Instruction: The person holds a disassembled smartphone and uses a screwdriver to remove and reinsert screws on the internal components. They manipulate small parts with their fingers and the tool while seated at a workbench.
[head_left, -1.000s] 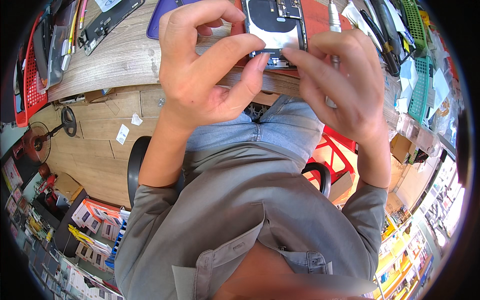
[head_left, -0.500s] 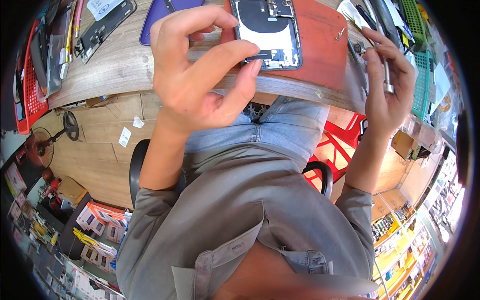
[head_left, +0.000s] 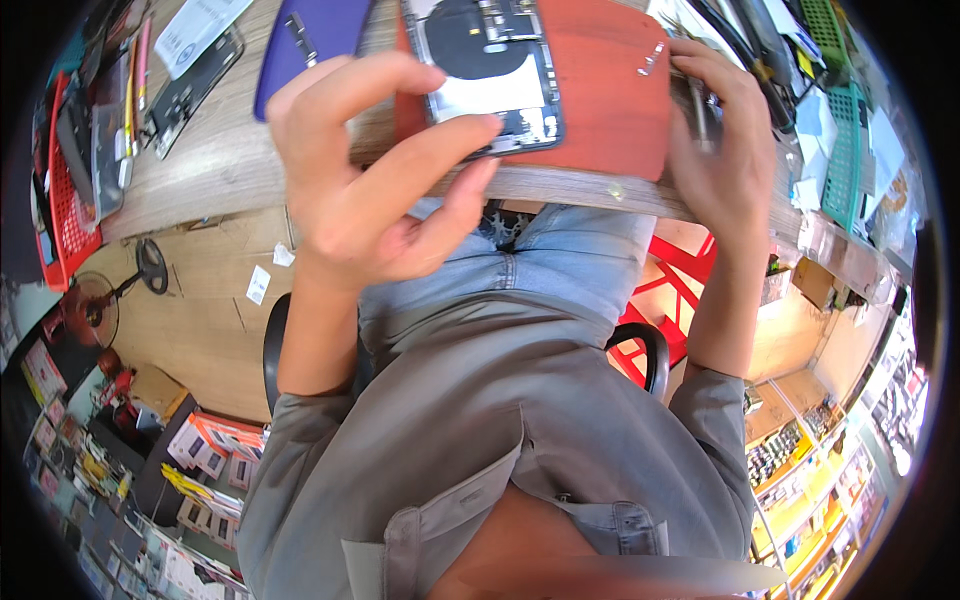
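Observation:
An opened smartphone (head_left: 495, 95), its inner parts bare, sits over a reddish-brown mat (head_left: 610, 100) on the wooden table. My left hand (head_left: 370, 180) grips its lower left corner, with fingers at the left edge and the thumb by the bottom edge. At the mat's right edge is my right hand (head_left: 730, 130), fingers curled round a slim metal screwdriver (head_left: 702, 115); motion blurs its thumb and the tool. Close to those fingertips a small metal part (head_left: 650, 58) lies on the mat.
A purple tray (head_left: 310, 50) holds a small dark strip. Farther left lie another phone part (head_left: 200, 90) and a red basket (head_left: 75, 220) of tools. Loose tools and a green basket (head_left: 845, 160) crowd the right side. My lap is below the table's front edge.
My right hand has moved left and forward with the screwdriver, to the mat's right edge. The phone, with my left hand on it, sits farther left and slightly turned. The whole view has shifted a little.

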